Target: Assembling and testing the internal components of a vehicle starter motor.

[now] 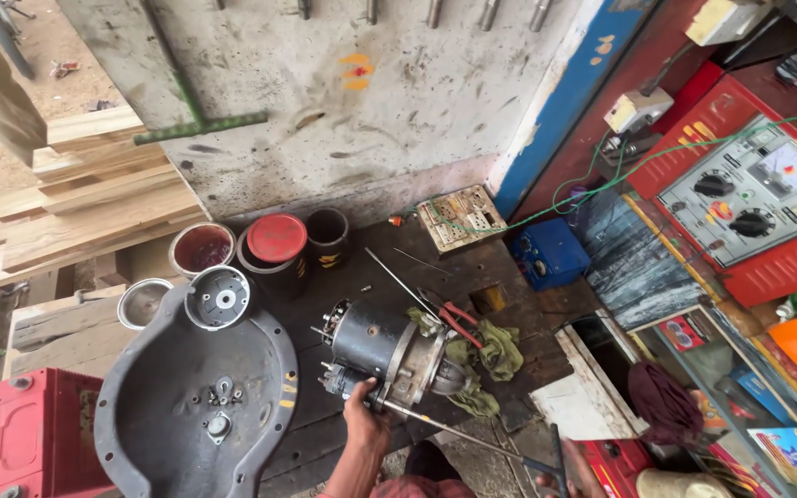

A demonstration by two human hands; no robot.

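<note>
1. Far left, a red case with round holes sits at the bench edge.
2. Next, the big grey pan holds a few bolts; a round end cap rests on its rim.
3. Behind it: a steel bowl, an open tin showing dark red inside, a tin with a red lid, and a black cup.
4. Centre, the motor lies on its side on a green rag.
5. The left hand has fingers curled around the motor's near end.
6. The right hand is barely in view at the bottom edge; I cannot tell its fingers.
</note>
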